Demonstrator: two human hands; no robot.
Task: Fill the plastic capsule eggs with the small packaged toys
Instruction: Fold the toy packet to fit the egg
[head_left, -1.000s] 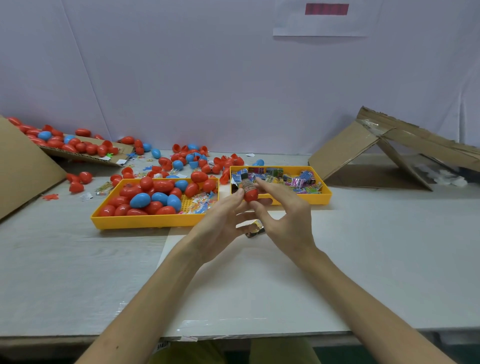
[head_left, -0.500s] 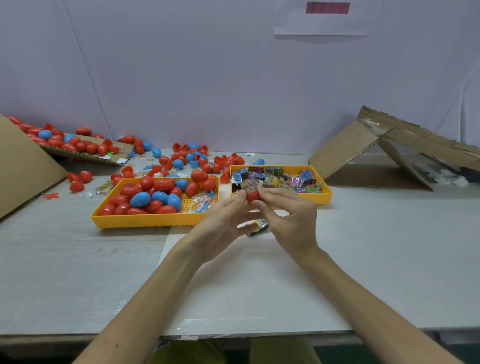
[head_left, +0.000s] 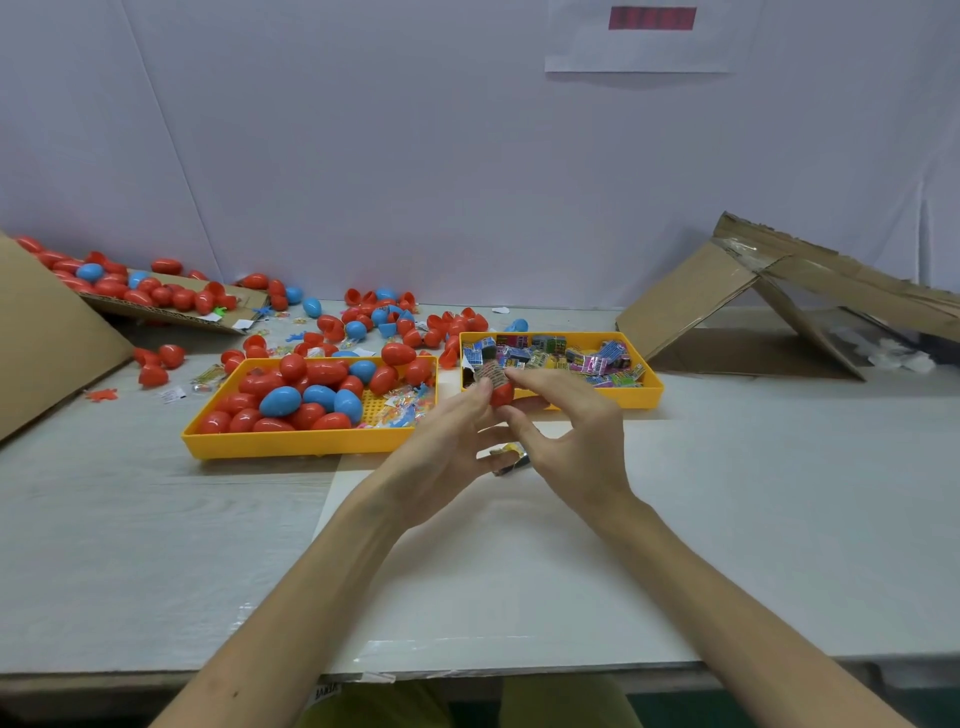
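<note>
Above the surface (head_left: 779, 519), just before 1 yellow tray (head_left: 652, 387) of packets, the left hand (head_left: 447, 441) pinches a red egg half (head_left: 503, 394). A packaged toy (head_left: 491, 373) pokes from its top. The right hand (head_left: 576, 441) pinches the same half, forefinger on the toy.

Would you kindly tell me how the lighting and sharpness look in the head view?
Head view: soft, even light, faint shadows on the table; small glare spots on the tray eggs; held packet slightly blurred, print unreadable; forearms stretched by the wide angle.
</note>
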